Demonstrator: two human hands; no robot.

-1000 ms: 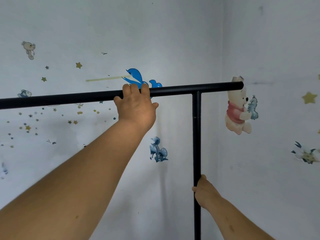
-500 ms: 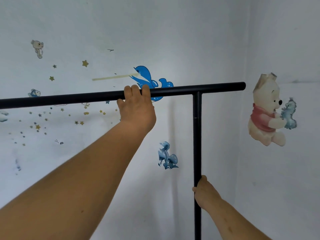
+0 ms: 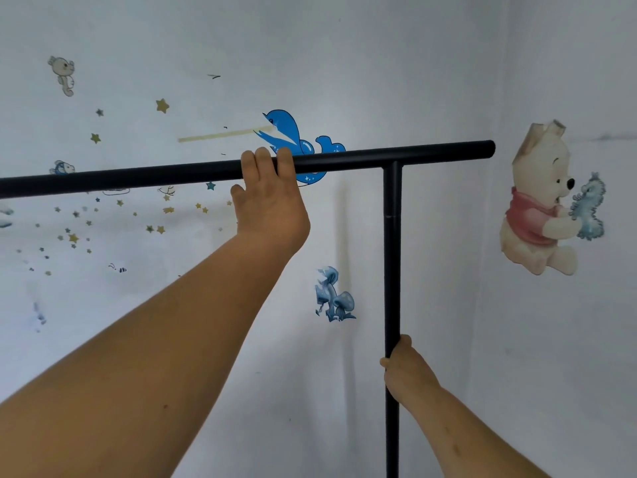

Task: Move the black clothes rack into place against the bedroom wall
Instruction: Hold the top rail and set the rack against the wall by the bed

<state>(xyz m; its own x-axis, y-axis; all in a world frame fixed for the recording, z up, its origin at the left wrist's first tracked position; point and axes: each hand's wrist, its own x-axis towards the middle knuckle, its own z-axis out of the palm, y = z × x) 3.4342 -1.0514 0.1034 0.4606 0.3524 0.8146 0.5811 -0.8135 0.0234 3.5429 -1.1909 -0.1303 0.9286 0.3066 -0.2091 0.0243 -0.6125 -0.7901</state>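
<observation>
The black clothes rack (image 3: 393, 270) stands close in front of a pale wall near the room corner. Its horizontal top bar runs from the left edge to an end cap at the upper right, and one vertical post drops from it to the bottom edge. My left hand (image 3: 270, 205) is wrapped over the top bar from below, left of the post. My right hand (image 3: 405, 372) grips the vertical post lower down. The rack's base is out of view.
The back wall (image 3: 344, 56) carries stickers: a blue dolphin, blue mushrooms, small stars. The side wall at the right holds a bear sticker (image 3: 541, 205). The corner line runs down just right of the bar's end.
The bear sticker and the corner have shifted right relative to the bar's end, so the rack end now sits left of the corner. Both hands kept their grips.
</observation>
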